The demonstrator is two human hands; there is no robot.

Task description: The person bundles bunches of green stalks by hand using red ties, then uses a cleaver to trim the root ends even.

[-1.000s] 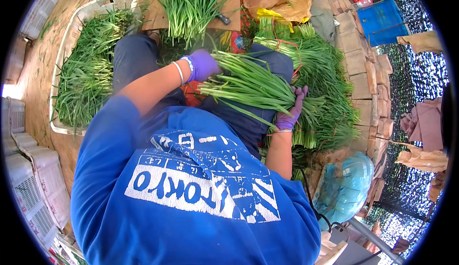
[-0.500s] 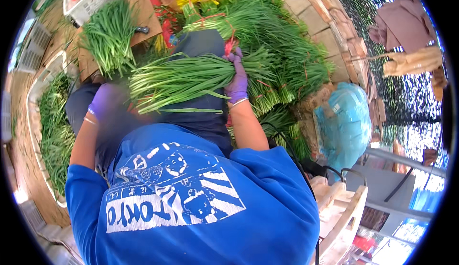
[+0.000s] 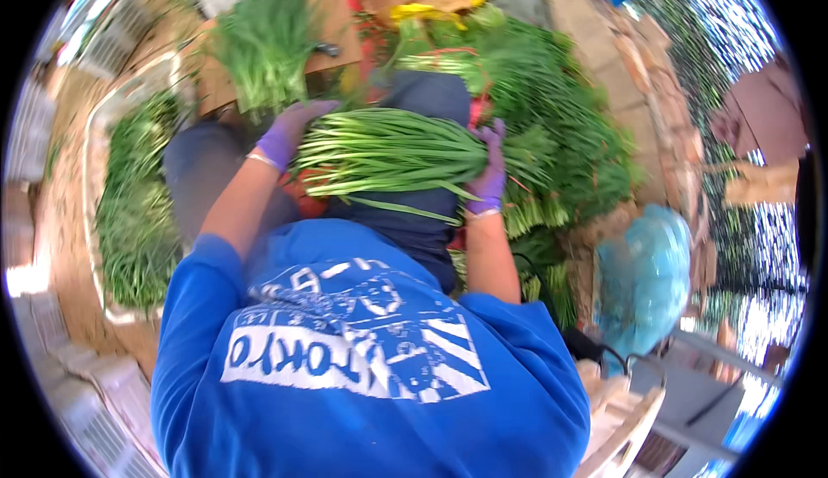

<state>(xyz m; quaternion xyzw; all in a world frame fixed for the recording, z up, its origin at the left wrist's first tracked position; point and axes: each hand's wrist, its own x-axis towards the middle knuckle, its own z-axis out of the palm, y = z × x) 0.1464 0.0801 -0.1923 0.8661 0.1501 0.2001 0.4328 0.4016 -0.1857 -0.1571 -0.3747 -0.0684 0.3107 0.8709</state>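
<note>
Evidently part of the work is done: red-banded bundles (image 3: 565, 112) lie piled beyond your right hand (image 3: 489, 172), while loose greens (image 3: 142, 202) lie in the white crate (image 3: 89, 181) right down toward its near edge, and another loose heap (image 3: 267, 51) overhangs the near edge of the board (image 3: 341, 12). The bunch of green stalks (image 3: 388, 155) lies over your right leg (image 3: 431, 92), seemingly gathered but showing no band. Your right hand curls around its right end; your left hand (image 3: 295, 131) meets its left end, blurred, so I cannot tell whether it pinches.
</note>
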